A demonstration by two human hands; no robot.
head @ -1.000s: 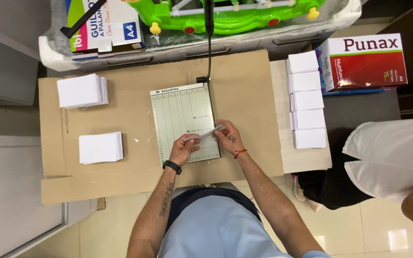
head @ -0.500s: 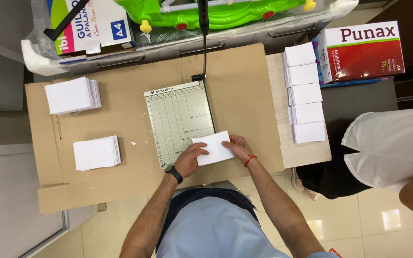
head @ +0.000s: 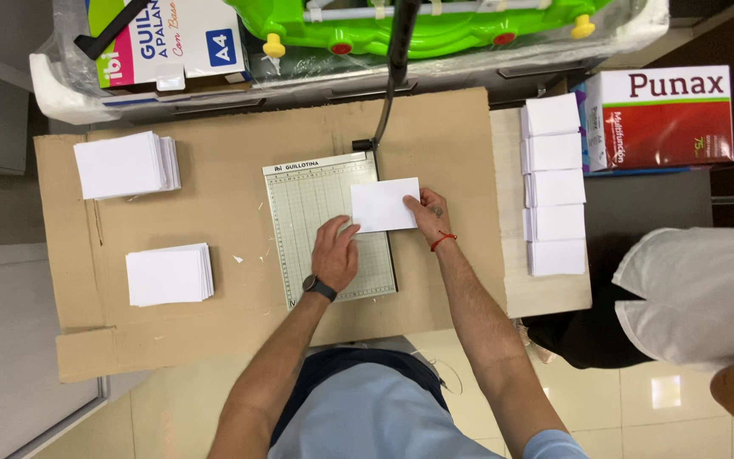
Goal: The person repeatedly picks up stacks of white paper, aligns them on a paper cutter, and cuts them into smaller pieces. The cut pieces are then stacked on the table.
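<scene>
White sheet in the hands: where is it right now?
Head view, centre: the white sheet lies over the paper cutter's right edge, between the left hand and right hand.

- Your right hand [head: 429, 218] wears a red cord at the wrist; your left hand [head: 334, 253] a black watch.
- The paper sheet [head: 383, 205] is plain white.
- The cutter board [head: 326, 229] shows a pale green grid.
- The cardboard [head: 231, 221] is brown.
- The toy [head: 401, 21] is bright green.

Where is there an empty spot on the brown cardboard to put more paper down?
Bare cardboard lies between the two white paper stacks and the paper cutter, and along the near edge. It is crowded on the cutter, where the left hand and right hand hold a sheet.
</scene>
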